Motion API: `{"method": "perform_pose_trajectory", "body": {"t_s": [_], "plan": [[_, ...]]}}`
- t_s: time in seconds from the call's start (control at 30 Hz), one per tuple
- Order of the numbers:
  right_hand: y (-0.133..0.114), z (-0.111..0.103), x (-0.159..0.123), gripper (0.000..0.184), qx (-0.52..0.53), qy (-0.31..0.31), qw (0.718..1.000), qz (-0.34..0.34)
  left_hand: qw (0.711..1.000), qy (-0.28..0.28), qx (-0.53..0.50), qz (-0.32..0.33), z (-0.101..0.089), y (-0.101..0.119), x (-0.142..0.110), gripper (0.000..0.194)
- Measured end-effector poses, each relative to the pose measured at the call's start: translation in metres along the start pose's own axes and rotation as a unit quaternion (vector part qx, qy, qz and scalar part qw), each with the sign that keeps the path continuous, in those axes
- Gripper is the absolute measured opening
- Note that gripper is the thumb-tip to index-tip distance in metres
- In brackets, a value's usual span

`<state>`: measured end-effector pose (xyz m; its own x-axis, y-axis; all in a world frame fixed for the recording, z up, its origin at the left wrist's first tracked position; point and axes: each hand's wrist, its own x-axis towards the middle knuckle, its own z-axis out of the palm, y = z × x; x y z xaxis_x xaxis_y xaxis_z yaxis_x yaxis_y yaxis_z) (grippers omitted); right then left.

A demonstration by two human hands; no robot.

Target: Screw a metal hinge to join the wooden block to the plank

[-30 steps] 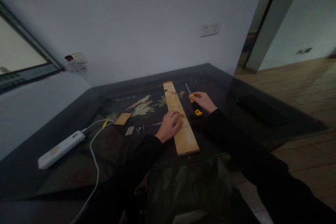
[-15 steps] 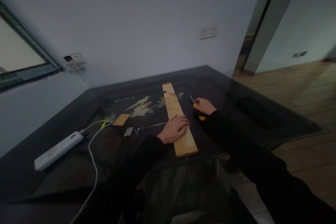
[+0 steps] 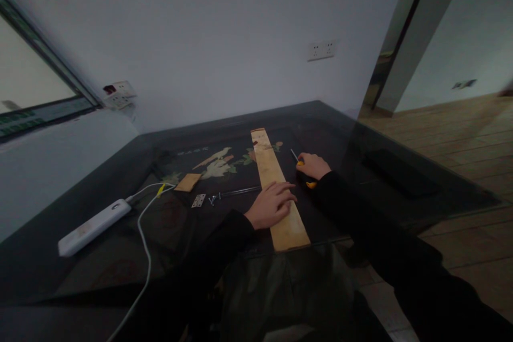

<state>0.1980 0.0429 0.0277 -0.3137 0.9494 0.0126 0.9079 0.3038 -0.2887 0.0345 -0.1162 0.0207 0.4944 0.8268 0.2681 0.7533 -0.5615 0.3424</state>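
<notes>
Head: L hand (image 3: 271, 205) on board (image 3: 266, 164), R hand (image 3: 315, 166) w/ screwdriver (image 3: 311, 185); tbl txt (image 3: 193, 150) illegible.

The view is dim and low in contrast, the sleeves (image 3: 372, 230) sinking to near-black. Dull reflections veil the dark tabletop (image 3: 336, 133); the floor (image 3: 457, 117) at right looks brighter, light source unclear. Fine detail is soft, edges stretched

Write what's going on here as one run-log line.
left hand: flat on long board | right hand: gripping screwdriver | hinge, screws: on table
</notes>
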Motion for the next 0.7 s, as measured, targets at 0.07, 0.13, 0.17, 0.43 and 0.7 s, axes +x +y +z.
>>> {"method": "perform_pose_trajectory", "body": {"t_s": [0.07,0.13,0.17,0.43,0.7], "plan": [[-0.002,-0.002,-0.002,0.043,-0.004,-0.004,1.0,0.003,1.0,0.009,0.002,0.007,-0.004,0.001,0.0,0.035],[-0.003,-0.003,-0.004,0.043,-0.012,-0.009,1.0,0.009,1.0,0.029,0.001,0.003,-0.012,-0.001,-0.002,0.039],[-0.004,-0.004,-0.005,0.043,-0.016,-0.011,1.0,0.011,0.999,0.045,-0.002,-0.009,-0.017,-0.003,-0.004,0.04],[-0.003,-0.017,-0.013,0.056,-0.006,-0.038,0.999,0.029,0.934,0.139,0.117,-0.306,-0.072,-0.081,-0.067,0.022],[-0.001,-0.031,-0.028,0.046,0.018,-0.005,0.999,0.035,0.871,0.018,0.202,-0.448,-0.075,-0.092,-0.1,0.026]]}}
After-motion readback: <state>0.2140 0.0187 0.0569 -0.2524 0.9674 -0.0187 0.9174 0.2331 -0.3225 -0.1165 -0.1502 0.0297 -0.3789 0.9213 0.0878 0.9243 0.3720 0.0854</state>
